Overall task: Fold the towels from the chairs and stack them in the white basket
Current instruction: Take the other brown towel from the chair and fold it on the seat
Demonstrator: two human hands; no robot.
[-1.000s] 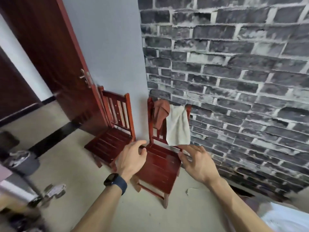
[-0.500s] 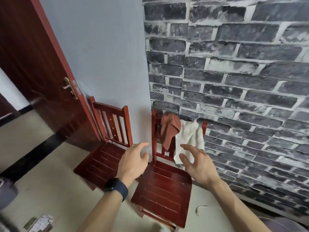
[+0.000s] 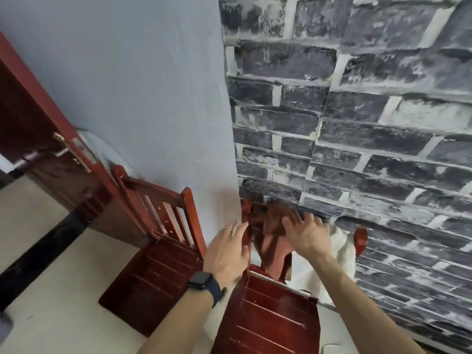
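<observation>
My left hand (image 3: 224, 254) and right hand (image 3: 306, 236) are spread open, holding nothing; the rust-brown towel (image 3: 274, 251) hangs over the chair back (image 3: 360, 238) just past my right fingertips (image 3: 287, 221), the white towel (image 3: 339, 256) to their right, so I'd pinch the brown one's top fold and lift straight up.

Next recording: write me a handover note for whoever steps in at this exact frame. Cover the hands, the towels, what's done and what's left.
Left hand: open, fingers straight, beside the left back post of the right chair, holding nothing.
Right hand: open, fingers spread in front of the brown towel; contact is blurred and no grip shows.
Towels: the brown towel and the white towel both hang unfolded over that chair's back. The left chair carries no towel.
Done: no folded towel in view; the white basket is out of view.
Left: take each towel, fold it, stack it in the basket.
</observation>
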